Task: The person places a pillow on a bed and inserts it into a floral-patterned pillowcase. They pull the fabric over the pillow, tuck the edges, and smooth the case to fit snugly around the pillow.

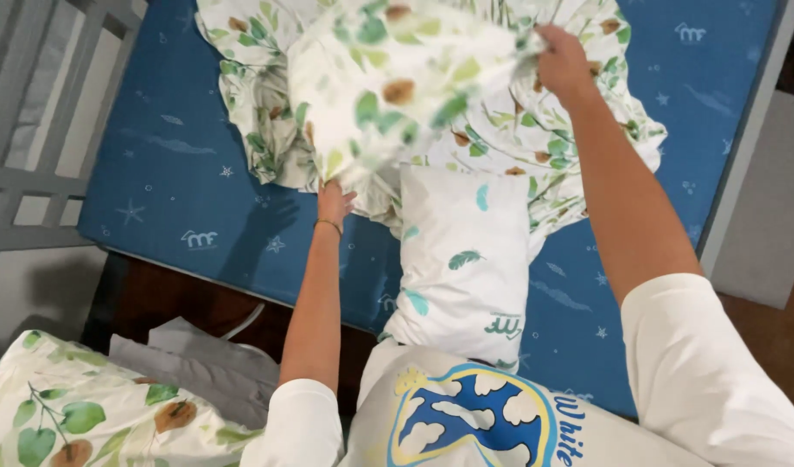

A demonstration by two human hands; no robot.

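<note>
Nearest the camera is the person's white T-shirt [466, 424] with a round blue-and-white cloud print edged in yellow, and to its left a folded leaf-print cloth [60, 406] lies on a grey garment [207, 367] beside the bed. Above the shirt a white pillow [466, 259] with teal feather marks and a small teal logo near its lower edge rests upright on the blue mattress [181, 173], which is dotted with pale stars and small white logos. The leaf-patterned sheet [397, 95], white with green leaves and brown fruit, is bunched across the top of the mattress and partly lifted, its raised fold blurred and covering the pillow's upper edge. The left hand [334, 203], a thin bracelet at the wrist, reaches up under the sheet's lower edge, fingers curled into the cloth. The right hand [563, 60] is closed tight on the sheet's upper edge, holding it up. A grey slatted rail [60, 104] stands at the mattress's left side.
</note>
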